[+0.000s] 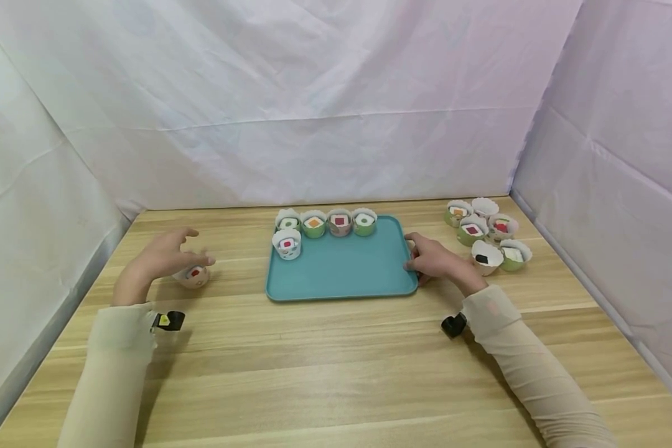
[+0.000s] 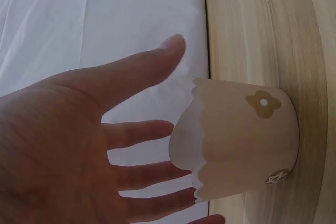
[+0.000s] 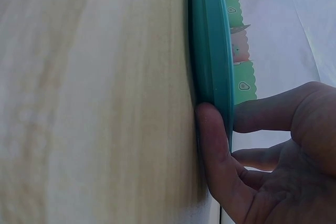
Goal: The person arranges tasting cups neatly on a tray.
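My left hand hovers over a pale paper baking cup at the table's left, thumb and fingers spread. In the left wrist view the cup stands beside the fingers, brown flower print on its side; thumb and cup are apart. Inside the cup is a small piece with a red centre. At the teal tray's right edge, my right hand pinches the rim. The right wrist view has the thumb against the tray's outer side and a finger beyond the rim.
Several filled baking cups line the tray's back edge, among them a green one; a white cup sits in front at the left. More filled cups cluster right of the tray. White cloth hangs behind the wooden table.
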`<state>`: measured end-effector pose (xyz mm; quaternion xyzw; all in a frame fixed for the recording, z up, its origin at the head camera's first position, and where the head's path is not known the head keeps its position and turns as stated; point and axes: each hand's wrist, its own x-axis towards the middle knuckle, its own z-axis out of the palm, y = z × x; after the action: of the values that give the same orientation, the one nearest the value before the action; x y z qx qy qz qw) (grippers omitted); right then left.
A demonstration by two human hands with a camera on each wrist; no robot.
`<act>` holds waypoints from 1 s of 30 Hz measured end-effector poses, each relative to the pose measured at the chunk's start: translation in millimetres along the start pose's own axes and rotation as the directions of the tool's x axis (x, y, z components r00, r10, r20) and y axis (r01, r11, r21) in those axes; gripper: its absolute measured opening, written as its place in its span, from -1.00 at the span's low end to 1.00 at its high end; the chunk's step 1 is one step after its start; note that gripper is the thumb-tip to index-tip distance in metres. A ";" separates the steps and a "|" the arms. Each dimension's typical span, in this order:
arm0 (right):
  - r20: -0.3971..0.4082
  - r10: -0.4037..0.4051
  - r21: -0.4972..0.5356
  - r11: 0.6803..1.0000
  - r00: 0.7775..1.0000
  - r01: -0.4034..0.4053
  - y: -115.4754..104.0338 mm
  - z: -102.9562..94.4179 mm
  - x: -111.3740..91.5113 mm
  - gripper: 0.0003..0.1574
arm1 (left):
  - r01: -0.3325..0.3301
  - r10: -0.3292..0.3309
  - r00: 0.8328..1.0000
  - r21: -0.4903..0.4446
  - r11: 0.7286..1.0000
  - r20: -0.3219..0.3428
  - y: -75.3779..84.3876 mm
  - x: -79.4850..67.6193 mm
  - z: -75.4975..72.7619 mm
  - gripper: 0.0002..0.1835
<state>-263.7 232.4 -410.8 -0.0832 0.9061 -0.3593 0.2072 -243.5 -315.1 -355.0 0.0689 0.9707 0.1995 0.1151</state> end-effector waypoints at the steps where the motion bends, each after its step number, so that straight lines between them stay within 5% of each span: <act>1: 0.002 0.000 0.002 1.000 1.000 0.000 0.0 0.2 0.0 0.00 | 0.009 -0.009 1.000 -0.001 1.000 0.016 -0.5 -0.8 -0.1 0.04; 8: -0.002 0.008 0.003 1.000 1.000 -0.008 1.1 1.1 0.6 0.00 | 0.106 -0.077 0.984 -0.181 0.978 0.159 -2.2 -5.5 3.8 0.14; 13: -0.001 0.004 0.005 1.000 1.000 -0.004 1.6 0.8 0.9 -0.01 | 0.110 -0.074 0.977 -0.173 0.979 0.201 -0.2 -5.1 3.7 0.01; 22: 0.002 0.002 0.004 1.000 1.000 -0.002 1.3 -0.3 0.3 0.00 | 0.024 -0.014 0.991 -0.070 0.997 0.136 0.2 0.0 6.7 -0.34; 30: 0.006 -0.006 -0.003 1.000 1.000 0.006 -0.7 -0.6 0.0 0.00 | 0.031 -0.027 0.996 -0.034 0.999 0.088 -2.0 1.1 8.4 -0.28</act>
<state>-264.0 232.2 -410.0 -0.0875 0.9057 -0.3584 0.2089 -242.7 -313.5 -363.5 0.0615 0.9620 0.2116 0.1615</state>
